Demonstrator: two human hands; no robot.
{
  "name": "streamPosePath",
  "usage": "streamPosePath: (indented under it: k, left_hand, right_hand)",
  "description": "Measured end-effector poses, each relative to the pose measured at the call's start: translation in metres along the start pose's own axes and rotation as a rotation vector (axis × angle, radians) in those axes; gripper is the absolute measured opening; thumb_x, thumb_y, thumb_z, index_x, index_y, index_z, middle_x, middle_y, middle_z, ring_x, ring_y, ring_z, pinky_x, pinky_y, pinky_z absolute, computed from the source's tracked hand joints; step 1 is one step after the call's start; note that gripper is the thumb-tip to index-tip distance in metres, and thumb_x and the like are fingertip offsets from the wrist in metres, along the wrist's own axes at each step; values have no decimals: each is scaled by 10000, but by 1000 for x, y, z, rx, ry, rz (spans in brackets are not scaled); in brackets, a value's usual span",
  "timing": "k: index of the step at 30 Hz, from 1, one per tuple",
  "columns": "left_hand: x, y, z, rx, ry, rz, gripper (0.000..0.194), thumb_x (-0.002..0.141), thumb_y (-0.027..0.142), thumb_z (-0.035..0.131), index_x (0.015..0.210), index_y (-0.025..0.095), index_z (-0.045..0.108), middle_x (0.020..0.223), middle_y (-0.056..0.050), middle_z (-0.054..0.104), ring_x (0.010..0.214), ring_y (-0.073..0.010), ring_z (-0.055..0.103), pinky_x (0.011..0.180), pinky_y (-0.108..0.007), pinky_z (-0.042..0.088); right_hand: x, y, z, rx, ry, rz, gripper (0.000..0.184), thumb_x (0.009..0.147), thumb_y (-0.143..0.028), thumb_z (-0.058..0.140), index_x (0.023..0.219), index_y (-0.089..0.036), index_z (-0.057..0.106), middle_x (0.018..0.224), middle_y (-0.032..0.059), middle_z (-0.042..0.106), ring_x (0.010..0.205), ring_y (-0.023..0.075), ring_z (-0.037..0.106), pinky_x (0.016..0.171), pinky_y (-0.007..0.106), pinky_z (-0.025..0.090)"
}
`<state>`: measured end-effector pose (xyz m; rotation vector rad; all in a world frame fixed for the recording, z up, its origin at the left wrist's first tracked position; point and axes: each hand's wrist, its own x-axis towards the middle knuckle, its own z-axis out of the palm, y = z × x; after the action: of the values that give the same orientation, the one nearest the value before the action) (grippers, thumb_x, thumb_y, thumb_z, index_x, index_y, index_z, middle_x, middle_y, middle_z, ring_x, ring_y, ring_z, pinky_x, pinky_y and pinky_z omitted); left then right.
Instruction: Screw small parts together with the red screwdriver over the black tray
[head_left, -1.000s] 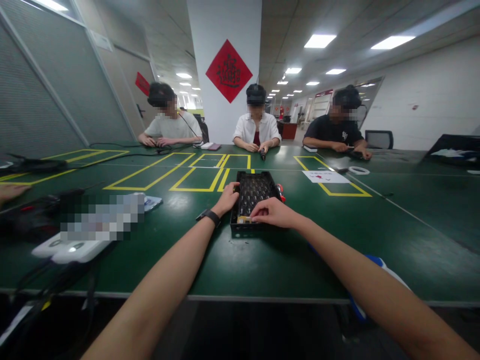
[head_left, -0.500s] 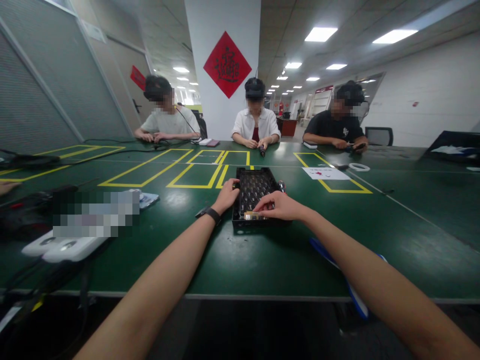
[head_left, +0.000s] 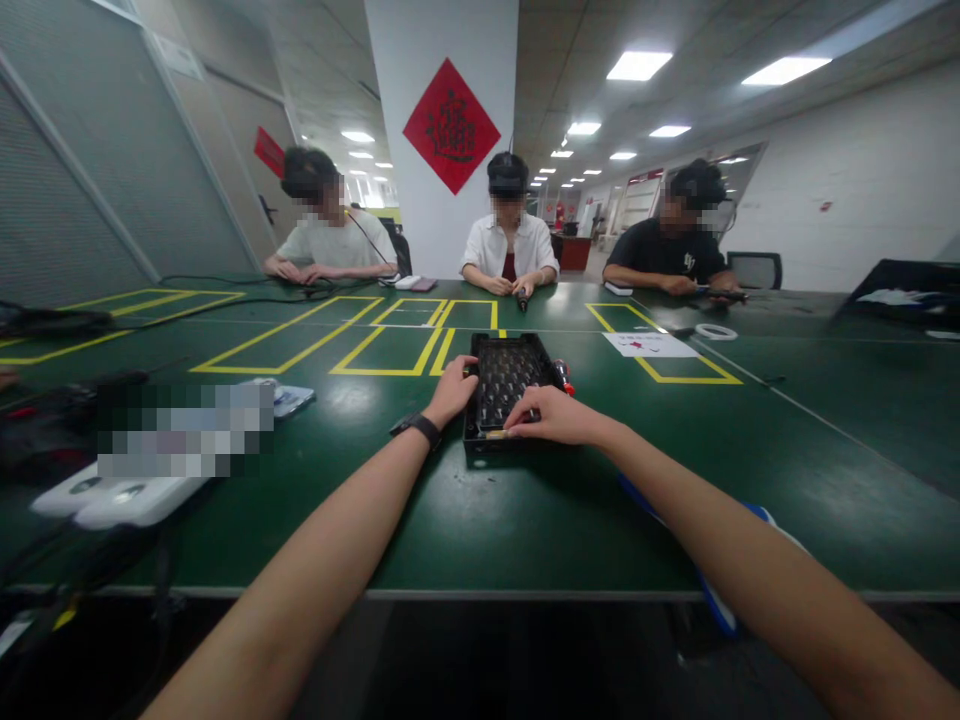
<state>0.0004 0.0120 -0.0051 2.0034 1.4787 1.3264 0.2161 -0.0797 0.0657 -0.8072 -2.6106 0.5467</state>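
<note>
A black open-topped case (head_left: 487, 449) lies on the green table in front of me, with rows of small shiny parts (head_left: 502, 385) inside it. My left hand (head_left: 454, 391) grips the case's left wall, fingers over the rim. At the near end of the case, my right hand (head_left: 551, 415) pinches a small yellowish strip (head_left: 495, 434) just inside the front wall. The strip's right part is hidden by my fingers. Something red and round (head_left: 566, 385) shows beyond the case's right wall, partly covered; I cannot make out its kind.
White devices (head_left: 112, 490) with cables lie on the left. A blue-and-white object (head_left: 716, 590) sits under my right forearm. A printed sheet (head_left: 649, 345) and a white ring (head_left: 715, 332) lie farther right. Several people (head_left: 510, 245) sit across the table (head_left: 420, 560), which bears yellow tape outlines.
My right hand and the yellowish strip shifted right and tilted up from the front wall, then came back lower and left. My left hand keeps its hold on the case.
</note>
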Motion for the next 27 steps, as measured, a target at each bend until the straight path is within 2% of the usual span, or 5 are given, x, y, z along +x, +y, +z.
streamPosePath:
  k: [8,13,22,27]
  left_hand:
    - [-1,1,-1,10,-6,-25,420,698,152,443,1108,160,530,1111,-73,563,939,-187,543,922,-367,426]
    - [-1,1,-2,15,-6,-7,420,693,152,440,1102,158,537,1115,-71,572,970,-197,542,927,-366,426]
    - [1,1,-1,-11,-25,-10,444,676,133,422,1106,149,531,1115,-80,564,1036,-206,513,933,-374,429]
    - [2,-2,0,-14,-25,-1,444,667,134,434,1099,151,536,1125,-86,559,1036,-209,515,935,-376,426]
  right_hand:
    - [1,-1,4,48,41,25,207,734,-309,625,836,-156,721,777,35,685,723,132,569,693,238,404]
    - [1,-3,4,77,95,28,208,713,-320,649,816,-154,722,756,37,675,700,123,562,680,235,402]
    - [1,5,10,228,95,58,252,666,-326,677,832,-137,692,813,50,685,745,138,621,703,248,478]
    - [1,7,13,270,100,68,258,664,-323,675,827,-123,683,779,52,685,712,133,625,684,246,492]
